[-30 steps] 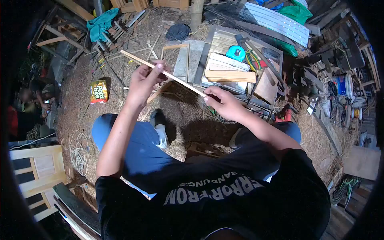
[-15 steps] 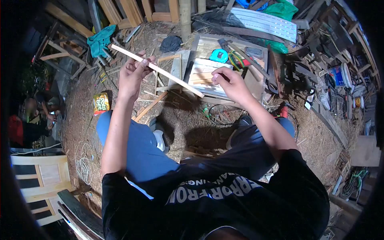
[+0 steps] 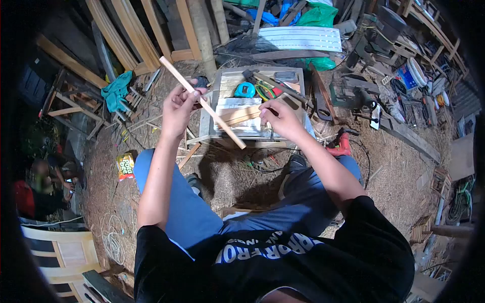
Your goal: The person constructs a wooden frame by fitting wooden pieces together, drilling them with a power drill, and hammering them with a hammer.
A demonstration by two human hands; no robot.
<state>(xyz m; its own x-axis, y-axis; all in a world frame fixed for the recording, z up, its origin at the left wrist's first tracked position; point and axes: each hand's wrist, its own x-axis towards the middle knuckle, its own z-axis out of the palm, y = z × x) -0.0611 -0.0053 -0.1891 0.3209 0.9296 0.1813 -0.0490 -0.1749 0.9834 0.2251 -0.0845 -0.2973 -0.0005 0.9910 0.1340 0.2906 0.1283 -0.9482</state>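
A thin pale wood strip [image 3: 225, 128] slants down to the right, gripped near its middle by my left hand [image 3: 179, 108]. Over the right part of a low work board [image 3: 298, 113], my right hand [image 3: 279, 118] has its fingers curled at the end of a wooden piece [image 3: 242, 115] lying there; whether it grips that piece is hard to tell. Behind my hands on the board are a turquoise tape measure [image 3: 245, 90], a hammer [image 3: 275, 82] and a red and yellow item [image 3: 267, 91].
A red power tool [image 3: 341, 145] with a black cable lies right of the board, near a handsaw [image 3: 321, 103]. A snack packet [image 3: 125, 166] and coiled rope [image 3: 112, 240] are on the ground at left. Another person [image 3: 60, 174] is at far left.
My right hand has left the strip's lower end and moved over the board to the wooden pieces. My left hand still holds the strip, now tilted more steeply. The view has shifted.
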